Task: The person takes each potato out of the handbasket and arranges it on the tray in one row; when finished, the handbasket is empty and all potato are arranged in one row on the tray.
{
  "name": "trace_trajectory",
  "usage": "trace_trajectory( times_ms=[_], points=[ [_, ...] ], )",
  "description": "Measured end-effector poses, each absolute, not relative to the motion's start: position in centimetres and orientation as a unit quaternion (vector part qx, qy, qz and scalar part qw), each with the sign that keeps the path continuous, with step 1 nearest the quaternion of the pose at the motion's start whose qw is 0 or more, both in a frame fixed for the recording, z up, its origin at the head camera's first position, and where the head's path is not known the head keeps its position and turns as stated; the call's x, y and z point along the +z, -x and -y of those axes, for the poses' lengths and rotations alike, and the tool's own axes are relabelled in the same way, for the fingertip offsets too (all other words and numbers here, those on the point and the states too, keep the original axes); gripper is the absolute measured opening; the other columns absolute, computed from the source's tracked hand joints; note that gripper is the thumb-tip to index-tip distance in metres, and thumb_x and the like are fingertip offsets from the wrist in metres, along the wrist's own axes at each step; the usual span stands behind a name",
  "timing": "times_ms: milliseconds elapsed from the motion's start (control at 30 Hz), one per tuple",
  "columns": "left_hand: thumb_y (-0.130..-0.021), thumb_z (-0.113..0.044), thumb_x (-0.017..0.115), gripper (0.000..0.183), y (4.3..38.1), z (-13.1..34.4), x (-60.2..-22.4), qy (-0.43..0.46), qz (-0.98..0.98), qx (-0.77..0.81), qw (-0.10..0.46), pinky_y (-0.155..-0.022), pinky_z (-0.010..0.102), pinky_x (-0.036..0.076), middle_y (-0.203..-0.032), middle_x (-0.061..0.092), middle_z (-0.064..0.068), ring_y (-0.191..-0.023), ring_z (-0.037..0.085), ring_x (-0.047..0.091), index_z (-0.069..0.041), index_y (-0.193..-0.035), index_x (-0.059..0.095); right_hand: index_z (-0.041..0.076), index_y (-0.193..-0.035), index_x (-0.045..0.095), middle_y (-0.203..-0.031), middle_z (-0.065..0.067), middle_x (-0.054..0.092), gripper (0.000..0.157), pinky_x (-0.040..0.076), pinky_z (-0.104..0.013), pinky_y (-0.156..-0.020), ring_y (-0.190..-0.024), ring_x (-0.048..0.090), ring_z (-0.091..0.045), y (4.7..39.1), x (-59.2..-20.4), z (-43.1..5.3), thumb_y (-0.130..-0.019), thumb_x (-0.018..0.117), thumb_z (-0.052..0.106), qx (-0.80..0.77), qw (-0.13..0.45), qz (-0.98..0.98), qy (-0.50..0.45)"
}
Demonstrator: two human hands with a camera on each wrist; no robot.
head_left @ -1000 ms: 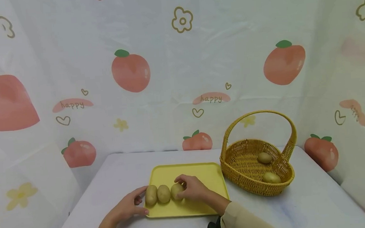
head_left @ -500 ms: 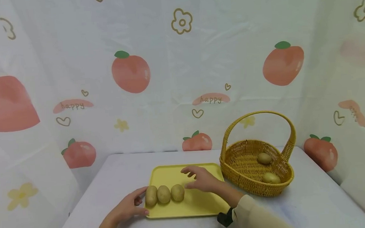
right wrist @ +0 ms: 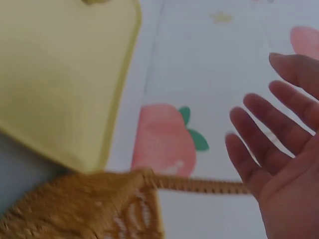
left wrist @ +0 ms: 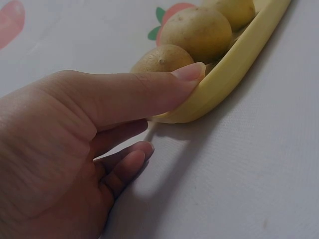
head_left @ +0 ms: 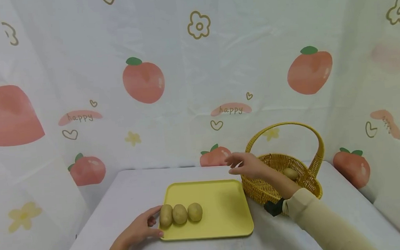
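Observation:
Three potatoes stand in a row along the left part of the yellow tray (head_left: 225,209): an elongated potato (head_left: 166,215), a middle potato (head_left: 180,214) and a rounder potato (head_left: 195,212). My left hand (head_left: 139,227) holds the tray's left edge; in the left wrist view its thumb (left wrist: 149,92) lies on the rim and other fingers curl below it. Raised over the left side of the wicker basket (head_left: 255,190), my right hand (head_left: 248,165) has relaxed, spread fingers and holds nothing. One potato (head_left: 290,173) shows inside the basket; the forearm hides the basket's front part.
The basket's tall arched handle (head_left: 289,123) rises beside the right hand. A white tabletop (head_left: 138,190) carries tray and basket. Behind it hangs a white curtain (head_left: 183,137) printed with peaches and flowers.
My right hand has let go of the rounder potato and moved up and right, from the tray to over the basket. The left hand has stayed at the tray's edge.

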State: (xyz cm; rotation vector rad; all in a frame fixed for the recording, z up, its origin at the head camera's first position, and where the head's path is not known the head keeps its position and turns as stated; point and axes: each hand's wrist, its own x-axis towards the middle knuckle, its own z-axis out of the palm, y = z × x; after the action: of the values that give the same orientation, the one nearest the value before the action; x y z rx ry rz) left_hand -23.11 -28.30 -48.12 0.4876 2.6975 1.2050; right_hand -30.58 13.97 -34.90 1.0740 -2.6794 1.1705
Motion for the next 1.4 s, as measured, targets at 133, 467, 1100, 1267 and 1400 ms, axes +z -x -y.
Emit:
trace_trajectory(
  times_ms=[133,467,1100,1267,1400],
  points=[
    [-0.068,-0.024,0.086,0.085,23.1,28.3,-48.1,-0.166,-0.898,0.401,0.070,-0.073,0.030,0.040,-0.094,0.052,0.004,-0.086,0.019,0.046,0.000,-0.140,0.047,0.005,-0.116,0.065,-0.105,-0.007,0.066,0.027,0.051,-0.036,-0.079,-0.096,0.063,-0.025,30.7,-33.6,-16.1,-0.091,0.067,0.013,0.383,-0.025,0.857,-0.344],
    [-0.069,-0.025,0.086,0.085,23.3,28.4,-48.3,-0.174,-0.899,0.397,0.064,-0.073,0.029,0.040,-0.096,0.053,0.003,-0.086,0.018,0.047,0.000,-0.140,0.047,-0.004,-0.109,0.066,-0.101,-0.010,0.067,0.024,0.049,-0.038,-0.082,-0.095,0.062,-0.022,31.9,-33.9,-20.6,-0.093,0.064,0.015,0.345,-0.088,0.877,-0.323],
    [-0.070,-0.025,0.085,0.083,23.1,28.2,-48.0,-0.183,-0.898,0.395,0.062,-0.076,0.029,0.041,-0.100,0.053,0.003,-0.087,0.017,0.047,-0.001,-0.141,0.048,-0.010,-0.126,0.054,-0.123,-0.030,0.054,0.043,0.041,-0.057,-0.091,-0.114,0.050,-0.048,34.0,-38.7,-27.8,-0.095,0.061,0.018,0.335,-0.056,0.928,-0.156],
    [-0.070,-0.025,0.085,0.083,23.1,28.2,-48.0,-0.184,-0.898,0.396,0.062,-0.075,0.029,0.040,-0.098,0.052,0.003,-0.087,0.016,0.047,-0.001,-0.141,0.047,-0.010,-0.123,0.057,-0.122,-0.031,0.055,0.044,0.041,-0.057,-0.090,-0.113,0.050,-0.050,34.3,-39.8,-29.1,-0.093,0.063,0.021,0.287,-0.055,0.948,-0.127],
    [-0.070,-0.025,0.085,0.084,23.1,28.2,-48.0,-0.183,-0.899,0.394,0.061,-0.076,0.029,0.041,-0.099,0.053,0.003,-0.087,0.016,0.047,-0.001,-0.141,0.047,-0.009,-0.123,0.058,-0.124,-0.031,0.054,0.044,0.041,-0.057,-0.090,-0.114,0.049,-0.051,34.6,-40.3,-29.8,-0.092,0.064,0.021,0.276,-0.071,0.951,-0.123]
  ],
)
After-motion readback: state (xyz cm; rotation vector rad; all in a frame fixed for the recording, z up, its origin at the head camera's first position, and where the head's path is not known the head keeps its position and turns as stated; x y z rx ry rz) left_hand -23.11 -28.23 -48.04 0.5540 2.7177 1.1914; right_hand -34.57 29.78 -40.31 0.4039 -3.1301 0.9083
